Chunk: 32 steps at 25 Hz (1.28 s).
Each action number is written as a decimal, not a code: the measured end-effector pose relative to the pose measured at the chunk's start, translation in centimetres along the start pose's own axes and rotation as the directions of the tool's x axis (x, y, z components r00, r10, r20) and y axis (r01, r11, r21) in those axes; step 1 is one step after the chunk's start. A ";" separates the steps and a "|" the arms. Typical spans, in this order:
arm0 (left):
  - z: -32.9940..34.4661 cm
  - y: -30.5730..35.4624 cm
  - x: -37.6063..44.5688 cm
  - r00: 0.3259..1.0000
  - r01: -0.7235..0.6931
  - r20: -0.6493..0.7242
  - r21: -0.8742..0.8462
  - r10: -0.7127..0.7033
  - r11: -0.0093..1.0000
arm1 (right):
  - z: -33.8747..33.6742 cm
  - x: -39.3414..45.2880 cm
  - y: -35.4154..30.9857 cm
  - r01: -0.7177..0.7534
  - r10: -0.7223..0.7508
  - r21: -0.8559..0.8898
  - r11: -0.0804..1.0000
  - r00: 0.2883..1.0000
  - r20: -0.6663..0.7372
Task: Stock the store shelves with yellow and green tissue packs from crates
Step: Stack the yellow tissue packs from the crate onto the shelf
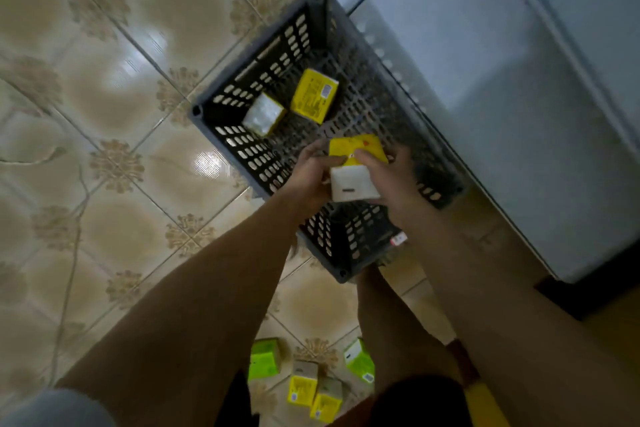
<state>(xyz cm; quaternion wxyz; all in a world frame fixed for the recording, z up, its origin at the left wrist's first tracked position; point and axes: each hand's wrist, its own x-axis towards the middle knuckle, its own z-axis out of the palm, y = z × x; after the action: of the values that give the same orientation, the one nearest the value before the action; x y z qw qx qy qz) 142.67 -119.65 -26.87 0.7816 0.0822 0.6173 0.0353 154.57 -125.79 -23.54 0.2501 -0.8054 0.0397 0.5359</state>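
The floor (104,87) on the left is made of shiny tan tiles with flower shapes at the corners. A dark crate (266,55) with many small holes sits on it, turned at a slant, with its far long side close against a white cabinet (502,80). Inside the crate, at the far end, a pale pack (264,113) with yellow edges lies just beside a yellow pack (314,95). Both bare arms reach forward and down over the near end of the crate. The left hand (308,177) and the right hand (391,180) meet around a held yellow pack (356,166), which shows a yellow face and a white end. The left fingers (325,163) curl around its left side, and the right fingers (369,159) wrap over its top, so both hands grip it above the crate floor. Down near the bottom, between the arms, more packs lie on the tiles: a green pack (264,359), then two small yellow packs (304,383) touching each other, then another green pack (360,360) further right.
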 end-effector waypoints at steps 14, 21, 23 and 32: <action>3.1 5.6 -32.6 0.856 -0.131 0.504 0.422 -0.112 0.897 | -8.3 -31.1 -6.2 0.341 -0.316 0.261 0.903 0.939 -0.136; 5.5 11.1 -40.0 0.831 -0.262 0.553 0.495 -0.068 0.828 | -12.9 -39.2 -7.7 0.352 -0.334 0.365 0.862 0.936 -0.113; 7.2 12.4 -41.7 0.810 -0.299 0.579 0.541 -0.090 0.786 | -14.2 -40.9 -8.5 0.417 -0.381 0.402 0.815 0.909 -0.170; 16.8 13.7 -48.5 0.714 -0.455 0.684 0.616 -0.149 0.643 | -19.1 -45.9 -11.0 0.592 -0.498 0.491 0.638 0.805 -0.323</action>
<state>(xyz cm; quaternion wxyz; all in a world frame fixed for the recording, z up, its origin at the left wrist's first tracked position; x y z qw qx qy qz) 148.22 -115.24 25.80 0.8371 0.4600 0.2324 -0.1832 154.88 -134.11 26.71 0.6252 -0.7056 -0.0280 0.3323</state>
